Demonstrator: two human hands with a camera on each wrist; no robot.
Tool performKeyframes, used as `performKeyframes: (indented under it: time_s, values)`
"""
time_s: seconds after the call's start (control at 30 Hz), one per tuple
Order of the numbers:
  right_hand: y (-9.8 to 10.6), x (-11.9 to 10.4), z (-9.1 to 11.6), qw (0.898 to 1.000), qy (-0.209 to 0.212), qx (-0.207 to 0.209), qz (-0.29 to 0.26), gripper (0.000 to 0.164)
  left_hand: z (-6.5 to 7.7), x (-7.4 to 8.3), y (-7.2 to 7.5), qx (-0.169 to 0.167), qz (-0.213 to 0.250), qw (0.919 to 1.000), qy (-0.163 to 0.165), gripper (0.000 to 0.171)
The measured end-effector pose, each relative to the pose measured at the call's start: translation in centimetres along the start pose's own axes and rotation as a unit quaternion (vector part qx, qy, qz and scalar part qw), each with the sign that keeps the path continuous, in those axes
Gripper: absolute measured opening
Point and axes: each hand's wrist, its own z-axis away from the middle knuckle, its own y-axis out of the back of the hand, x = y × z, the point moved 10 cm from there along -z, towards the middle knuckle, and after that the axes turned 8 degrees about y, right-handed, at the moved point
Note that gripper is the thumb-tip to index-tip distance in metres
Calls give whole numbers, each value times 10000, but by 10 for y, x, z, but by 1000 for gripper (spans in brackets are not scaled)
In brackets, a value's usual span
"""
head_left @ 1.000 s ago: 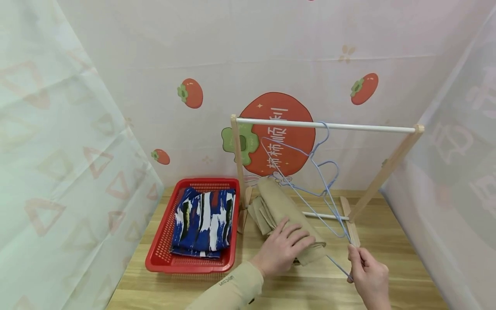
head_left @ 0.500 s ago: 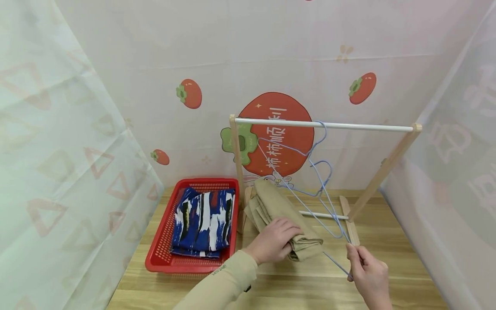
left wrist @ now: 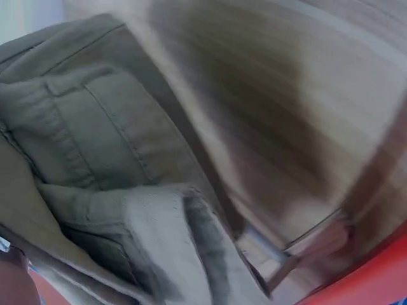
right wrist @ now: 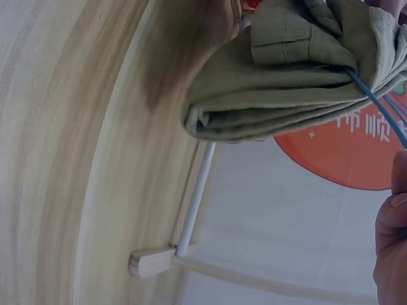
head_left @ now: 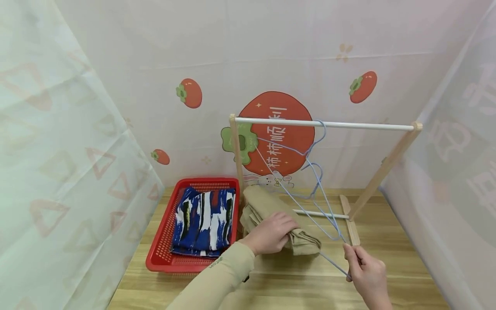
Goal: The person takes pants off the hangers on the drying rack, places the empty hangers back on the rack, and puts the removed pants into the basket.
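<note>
Folded khaki trousers [head_left: 267, 204] are gripped by my left hand [head_left: 273, 232], its fingers bent over the bundle above the table. At the right, my right hand [head_left: 366, 271] pinches one corner of a blue wire hanger [head_left: 333, 263]. That hanger's bottom bar runs into the trousers' folds, clearest in the right wrist view where the wire [right wrist: 371, 94] goes in between layers. Its far end is hidden by the cloth. In the left wrist view, stitched seams and layered folds of the trousers [left wrist: 108, 127] fill the left side.
Another blue hanger [head_left: 284, 185] hangs from the white rail [head_left: 360, 125] of a wooden rack, right behind the trousers. On the left stands a red basket [head_left: 155, 254] holding a folded blue and white patterned cloth [head_left: 203, 221]. Printed fabric walls enclose the wooden table [head_left: 294, 297].
My left hand has drawn the trousers slightly left, further along the hanger. The held hanger's hook has shifted left and a little down; my right hand has barely moved.
</note>
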Motion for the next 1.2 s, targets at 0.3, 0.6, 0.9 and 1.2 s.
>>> performKeyframes:
  time_s: [0.3, 0.6, 0.9, 1.2]
  values:
    - [3, 2, -2, 9992, -223, 75, -317, 34, 2, -18, -1, 226, -107, 9995, 180, 34]
    - [3, -1, -2, 9984, -473, 12, -300, 37, 18, -11, -32, -819, -1465, 9856, -186, 79]
    - [2, 3, -1, 9910, -1283, -175, -328, 39, 45, -9, -51, 271, -2431, 9696, -94, 105]
    - [0, 1, 0, 9849, -1631, -356, -449, 35, 31, -14, -39, 1321, -2734, 9527, 154, 77]
